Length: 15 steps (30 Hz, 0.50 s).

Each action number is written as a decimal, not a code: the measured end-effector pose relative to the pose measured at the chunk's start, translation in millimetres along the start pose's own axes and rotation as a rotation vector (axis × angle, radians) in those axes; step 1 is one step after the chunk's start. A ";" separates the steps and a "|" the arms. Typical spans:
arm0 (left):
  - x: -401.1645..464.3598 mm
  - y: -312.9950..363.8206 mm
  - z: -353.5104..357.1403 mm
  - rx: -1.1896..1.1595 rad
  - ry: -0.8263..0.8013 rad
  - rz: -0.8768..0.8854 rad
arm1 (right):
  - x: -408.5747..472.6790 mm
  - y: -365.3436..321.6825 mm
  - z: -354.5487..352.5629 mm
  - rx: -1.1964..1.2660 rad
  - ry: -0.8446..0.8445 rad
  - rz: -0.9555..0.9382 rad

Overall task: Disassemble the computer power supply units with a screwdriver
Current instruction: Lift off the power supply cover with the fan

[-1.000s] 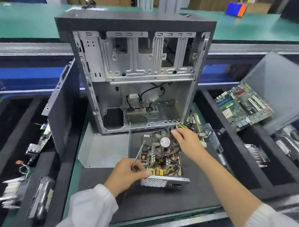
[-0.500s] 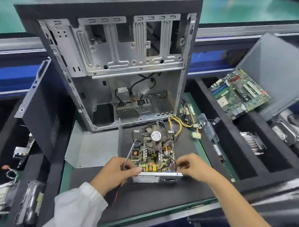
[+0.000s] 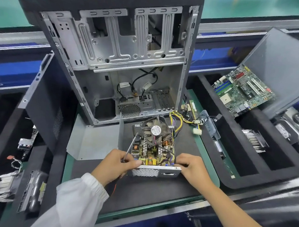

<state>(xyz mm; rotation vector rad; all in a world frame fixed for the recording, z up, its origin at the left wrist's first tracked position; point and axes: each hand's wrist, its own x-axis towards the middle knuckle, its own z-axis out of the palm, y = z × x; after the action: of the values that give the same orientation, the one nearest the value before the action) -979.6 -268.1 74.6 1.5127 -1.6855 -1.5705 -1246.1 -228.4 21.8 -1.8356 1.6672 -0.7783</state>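
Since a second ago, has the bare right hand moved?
Yes. The right hand came toward the person, from the fan end of the open power supply to its near vented plate.

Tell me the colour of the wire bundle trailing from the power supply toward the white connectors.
Mostly yellow wire bundle, with some black strands; the head view shows it.

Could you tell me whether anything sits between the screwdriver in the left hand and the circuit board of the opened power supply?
Mostly no. The left hand holds the screwdriver over the uncovered power supply; its shaft reaches the board's left side unobstructed. Only the loose fan, lying tilted over the far half, covers that part.
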 end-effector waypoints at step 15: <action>1.8 0.9 -2.2 0.013 -0.026 -0.005 | -0.5 -2.4 -5.7 -0.233 -0.104 -0.100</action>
<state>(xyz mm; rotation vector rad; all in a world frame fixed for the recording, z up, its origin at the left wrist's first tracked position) -978.8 -270.9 75.4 1.5105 -1.7103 -1.5920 -1248.6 -227.8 27.4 -2.0943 1.6677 -0.5361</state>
